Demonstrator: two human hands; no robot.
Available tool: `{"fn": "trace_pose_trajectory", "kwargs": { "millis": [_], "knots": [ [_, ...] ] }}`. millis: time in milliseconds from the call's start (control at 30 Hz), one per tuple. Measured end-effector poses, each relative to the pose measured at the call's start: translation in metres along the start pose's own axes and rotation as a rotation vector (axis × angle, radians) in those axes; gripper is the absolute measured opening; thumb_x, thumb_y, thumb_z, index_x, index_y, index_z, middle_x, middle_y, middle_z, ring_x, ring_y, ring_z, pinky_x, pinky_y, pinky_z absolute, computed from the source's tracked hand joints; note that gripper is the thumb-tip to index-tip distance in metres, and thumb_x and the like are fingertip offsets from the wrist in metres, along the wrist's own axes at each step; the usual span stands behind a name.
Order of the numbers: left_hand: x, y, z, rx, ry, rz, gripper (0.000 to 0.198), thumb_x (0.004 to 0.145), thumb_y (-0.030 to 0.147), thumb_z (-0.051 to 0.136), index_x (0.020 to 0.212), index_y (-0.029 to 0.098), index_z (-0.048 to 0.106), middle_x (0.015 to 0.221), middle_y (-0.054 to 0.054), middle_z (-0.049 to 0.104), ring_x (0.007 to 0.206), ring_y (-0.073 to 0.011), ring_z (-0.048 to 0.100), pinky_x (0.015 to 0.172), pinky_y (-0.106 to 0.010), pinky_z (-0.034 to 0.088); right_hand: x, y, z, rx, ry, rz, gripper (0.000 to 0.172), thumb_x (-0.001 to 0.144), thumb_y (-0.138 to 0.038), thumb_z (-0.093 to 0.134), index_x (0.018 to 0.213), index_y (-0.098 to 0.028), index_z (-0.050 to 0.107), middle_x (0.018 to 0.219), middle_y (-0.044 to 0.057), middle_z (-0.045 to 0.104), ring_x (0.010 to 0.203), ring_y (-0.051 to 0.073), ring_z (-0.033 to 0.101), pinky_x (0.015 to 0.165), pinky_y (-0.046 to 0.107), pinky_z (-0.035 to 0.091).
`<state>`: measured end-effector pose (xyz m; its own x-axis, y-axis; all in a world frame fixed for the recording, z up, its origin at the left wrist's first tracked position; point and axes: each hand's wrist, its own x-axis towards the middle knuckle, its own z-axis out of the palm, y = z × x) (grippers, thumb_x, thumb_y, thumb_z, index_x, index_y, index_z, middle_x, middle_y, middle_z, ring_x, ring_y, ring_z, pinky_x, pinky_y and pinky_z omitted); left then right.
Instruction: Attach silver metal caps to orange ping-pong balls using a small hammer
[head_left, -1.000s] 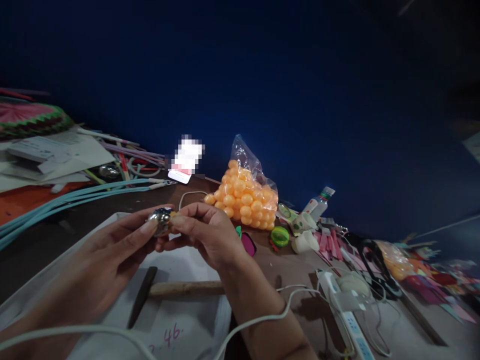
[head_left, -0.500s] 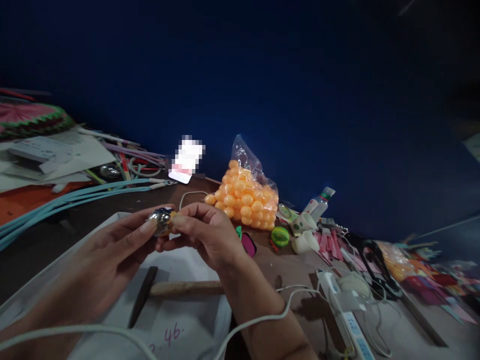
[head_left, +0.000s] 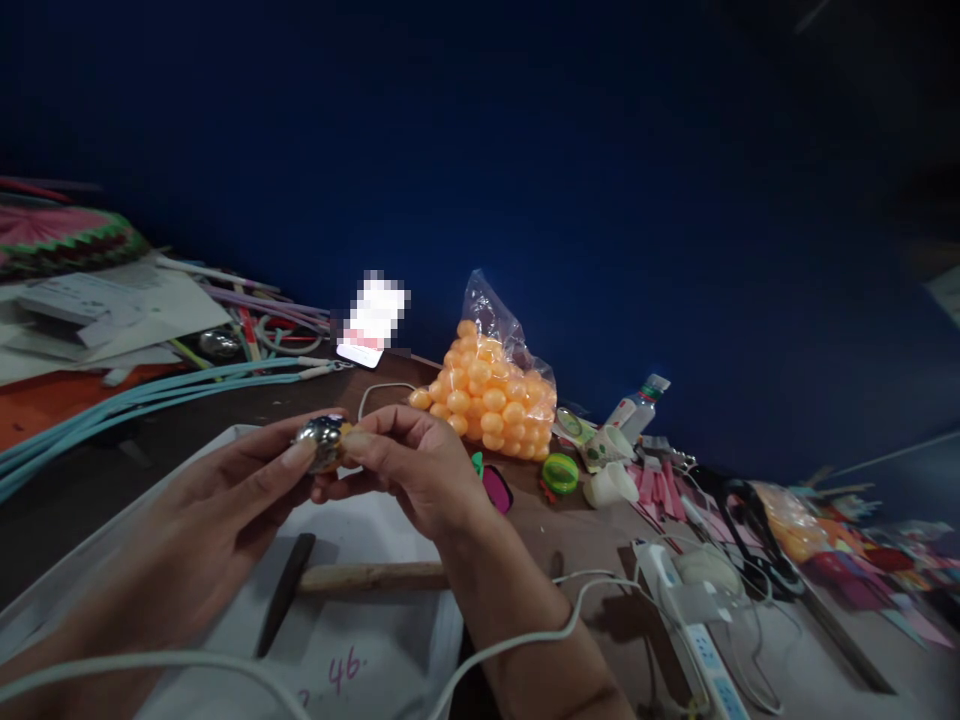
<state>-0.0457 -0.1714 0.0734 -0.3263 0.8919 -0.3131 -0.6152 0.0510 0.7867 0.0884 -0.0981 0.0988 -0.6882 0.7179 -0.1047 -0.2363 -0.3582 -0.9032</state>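
A small shiny silver ball [head_left: 319, 441] is held in front of me between both hands, above a white box. My left hand [head_left: 251, 482] grips its left side, with the thumb pressed on the near face. Against the ball's right side, the thumb and fingers of my right hand [head_left: 412, 462] are pinched together. An orange tint shows at those fingertips; whether it is a small piece or a reflection I cannot tell. Below the hands, a hammer [head_left: 367, 577] with a wooden handle lies on the white box [head_left: 390, 665], its handle end hidden behind my right forearm.
Behind my hands stands a clear bag of orange balls [head_left: 491, 400]. A lit phone [head_left: 371, 325] leans at the back. A green striped ball [head_left: 560, 473], a white cup [head_left: 611, 485] and a power strip [head_left: 709, 650] lie rightward. Light-blue cords [head_left: 172, 390] lie left; a white cable [head_left: 517, 637] crosses my forearm.
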Motion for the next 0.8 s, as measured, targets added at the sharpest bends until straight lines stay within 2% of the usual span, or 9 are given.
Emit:
{"fn": "trace_pose_trajectory", "kwargs": {
  "millis": [100, 200, 333, 533, 800],
  "knots": [
    [-0.002, 0.002, -0.001, 0.012, 0.004, 0.030, 0.051, 0.049, 0.037, 0.095, 0.096, 0.023, 0.081, 0.092, -0.004, 0.083, 0.087, -0.0196, 0.074, 0.070, -0.018, 0.058, 0.000, 0.000, -0.001, -0.031, 0.023, 0.009, 0.046, 0.057, -0.047, 0.092, 0.075, -0.017, 0.062, 0.068, -0.003, 0.067, 0.059, 0.015, 0.068, 0.072, 0.035, 0.061],
    [-0.002, 0.001, -0.004, 0.047, -0.028, 0.024, 0.053, 0.053, 0.038, 0.094, 0.102, 0.024, 0.080, 0.095, -0.004, 0.082, 0.087, -0.0188, 0.073, 0.070, -0.018, 0.058, 0.000, 0.000, -0.001, -0.051, 0.041, 0.016, 0.047, 0.056, -0.047, 0.092, 0.076, -0.017, 0.062, 0.069, -0.003, 0.067, 0.060, 0.014, 0.068, 0.074, 0.035, 0.061],
    [0.000, -0.001, -0.007, 0.070, -0.023, 0.065, 0.053, 0.057, 0.038, 0.092, 0.106, 0.023, 0.078, 0.099, -0.005, 0.081, 0.089, -0.0200, 0.072, 0.072, -0.020, 0.058, 0.001, -0.001, -0.001, -0.060, 0.041, 0.019, 0.051, 0.053, -0.049, 0.093, 0.075, -0.016, 0.061, 0.068, -0.003, 0.067, 0.056, 0.013, 0.067, 0.069, 0.032, 0.060],
    [0.003, -0.007, -0.010, 0.118, -0.036, 0.105, 0.051, 0.061, 0.038, 0.090, 0.108, 0.025, 0.077, 0.091, -0.003, 0.080, 0.077, -0.0172, 0.070, 0.068, -0.020, 0.058, 0.001, -0.002, 0.000, -0.079, 0.072, -0.002, 0.054, 0.049, -0.050, 0.094, 0.073, -0.016, 0.060, 0.065, -0.004, 0.065, 0.058, 0.013, 0.068, 0.066, 0.031, 0.060],
    [0.000, -0.004, -0.004, 0.152, -0.012, 0.141, 0.043, 0.058, 0.041, 0.089, 0.099, 0.031, 0.081, 0.082, -0.001, 0.079, 0.074, -0.0185, 0.068, 0.064, -0.018, 0.057, 0.004, -0.001, 0.003, -0.069, 0.092, 0.006, 0.059, 0.044, -0.051, 0.095, 0.071, -0.017, 0.056, 0.063, -0.002, 0.067, 0.055, 0.013, 0.065, 0.061, 0.029, 0.058]
  ]
}}
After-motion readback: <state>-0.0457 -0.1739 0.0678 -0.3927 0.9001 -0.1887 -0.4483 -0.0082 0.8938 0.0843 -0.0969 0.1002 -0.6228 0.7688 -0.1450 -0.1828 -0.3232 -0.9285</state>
